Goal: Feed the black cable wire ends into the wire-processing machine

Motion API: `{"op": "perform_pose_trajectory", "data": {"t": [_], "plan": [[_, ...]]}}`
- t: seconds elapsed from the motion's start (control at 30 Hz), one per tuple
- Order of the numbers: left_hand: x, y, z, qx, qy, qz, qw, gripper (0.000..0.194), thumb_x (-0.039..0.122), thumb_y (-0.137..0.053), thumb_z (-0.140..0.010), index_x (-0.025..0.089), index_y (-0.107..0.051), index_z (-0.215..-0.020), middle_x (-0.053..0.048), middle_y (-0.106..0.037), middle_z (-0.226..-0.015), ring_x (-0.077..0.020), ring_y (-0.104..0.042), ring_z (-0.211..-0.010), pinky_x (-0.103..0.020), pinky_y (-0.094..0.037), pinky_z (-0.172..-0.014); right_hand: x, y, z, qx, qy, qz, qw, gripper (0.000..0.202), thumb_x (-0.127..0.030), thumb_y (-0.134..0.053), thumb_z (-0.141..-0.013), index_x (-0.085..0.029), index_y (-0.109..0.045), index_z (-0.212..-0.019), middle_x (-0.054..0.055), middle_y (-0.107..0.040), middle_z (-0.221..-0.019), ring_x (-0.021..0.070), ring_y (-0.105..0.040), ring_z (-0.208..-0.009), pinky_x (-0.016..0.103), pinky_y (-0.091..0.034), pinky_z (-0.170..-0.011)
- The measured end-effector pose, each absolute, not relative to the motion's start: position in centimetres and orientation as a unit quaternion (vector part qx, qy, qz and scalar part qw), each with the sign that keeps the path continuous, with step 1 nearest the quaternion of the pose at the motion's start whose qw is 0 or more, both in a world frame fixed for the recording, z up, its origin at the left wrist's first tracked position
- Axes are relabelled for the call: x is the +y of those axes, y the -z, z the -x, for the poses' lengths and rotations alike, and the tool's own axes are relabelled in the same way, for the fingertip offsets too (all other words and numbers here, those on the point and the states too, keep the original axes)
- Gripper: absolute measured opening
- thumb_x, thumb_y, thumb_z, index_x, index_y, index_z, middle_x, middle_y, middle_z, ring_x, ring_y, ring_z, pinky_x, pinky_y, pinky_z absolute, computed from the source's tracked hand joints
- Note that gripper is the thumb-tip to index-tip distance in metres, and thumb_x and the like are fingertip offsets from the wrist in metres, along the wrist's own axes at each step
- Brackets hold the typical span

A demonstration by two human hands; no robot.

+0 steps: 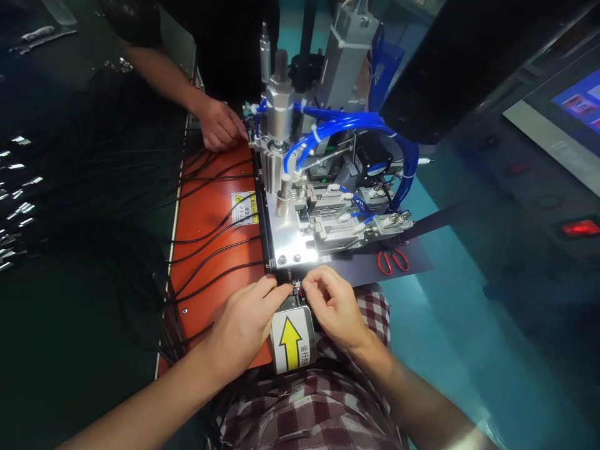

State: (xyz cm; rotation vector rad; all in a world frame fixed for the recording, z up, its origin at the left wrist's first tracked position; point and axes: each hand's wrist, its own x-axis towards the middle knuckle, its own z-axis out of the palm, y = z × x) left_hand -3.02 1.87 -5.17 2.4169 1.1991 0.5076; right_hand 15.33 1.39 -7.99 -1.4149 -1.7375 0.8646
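Close in front of me, my left hand (248, 319) reaches over the orange panel (210, 219), its fingertips pressed at a small fitting (297, 289) by the machine's near edge. From the other side my right hand (335, 306) pinches at the same spot, thumb and forefinger together. What either hand grips there is too small to make out. Just below both hands is a white label with a yellow arrow (291, 342). Beyond them stands the metal plate (285, 234) of the machine, with cylinders and blue tubes (356, 122).
At the upper left, another person's hand (220, 125) touches the machine's far edge. Black cables (210, 247) cross the orange panel. Red-handled scissors (392, 261) lie right of the machine. A dark column (450, 62) hangs at the upper right, near a screen (579, 100).
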Motion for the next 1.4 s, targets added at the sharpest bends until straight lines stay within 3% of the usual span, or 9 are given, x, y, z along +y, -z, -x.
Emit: {"op": "perform_pose_trajectory", "data": {"t": [0.6,0.97,1.07,1.23,1.4], "plan": [[1.8,5.2,2.9,0.429,-0.166,-0.869,0.182,0.029,0.004,-0.042,-0.085,0.012,-0.062,-0.104,-0.009,-0.064,-0.085,-0.0206,-0.061,-0.073,-0.032,-0.053,-0.064,1.4,8.2,-14.9,-0.578,-0.437,0.592,0.354,0.013,-0.022,-0.047,-0.087,-0.019,-0.053,-0.076,0.000,-0.053,-0.072,0.0148,-0.050,-0.065,0.026,-0.041,-0.060],[2.0,5.4,2.9,0.424,-0.166,-0.876,0.160,0.030,0.006,-0.040,-0.086,0.012,-0.063,-0.105,-0.007,-0.063,-0.080,-0.0191,-0.061,-0.069,-0.029,-0.051,-0.060,2.0,7.9,-14.5,-0.521,-0.483,0.604,0.359,0.022,-0.036,-0.054,-0.084,-0.018,-0.061,-0.075,-0.001,-0.055,-0.060,0.0132,-0.048,-0.052,0.025,-0.037,-0.049],[2.1,5.2,2.9,0.425,-0.160,-0.877,0.159,0.031,0.006,-0.039,-0.086,0.012,-0.063,-0.106,-0.007,-0.063,-0.080,-0.0186,-0.061,-0.069,-0.028,-0.051,-0.060,1.8,7.8,-13.9,-0.520,-0.451,0.607,0.398,0.017,-0.032,-0.058,-0.082,-0.018,-0.058,-0.071,-0.002,-0.051,-0.058,0.0116,-0.043,-0.049,0.024,-0.034,-0.046],[2.2,5.1,3.0,0.411,-0.150,-0.887,0.150,0.031,0.005,-0.039,-0.086,0.012,-0.061,-0.107,-0.007,-0.063,-0.080,-0.0182,-0.061,-0.069,-0.028,-0.050,-0.060,1.4,7.4,-13.9,-0.576,-0.377,0.610,0.392,0.016,-0.028,-0.054,-0.084,-0.018,-0.059,-0.072,0.001,-0.055,-0.068,0.0132,-0.046,-0.058,0.026,-0.038,-0.055],[2.3,5.0,2.9,0.396,-0.096,-0.908,0.099,0.031,0.003,-0.042,-0.085,0.013,-0.060,-0.107,-0.004,-0.061,-0.077,-0.0185,-0.058,-0.063,-0.029,-0.047,-0.055,1.8,8.1,-14.0,-0.408,-0.558,0.589,0.418,0.023,-0.035,-0.057,-0.079,-0.019,-0.049,-0.064,-0.006,-0.041,-0.052,0.0097,-0.035,-0.044,0.023,-0.029,-0.043]]}}
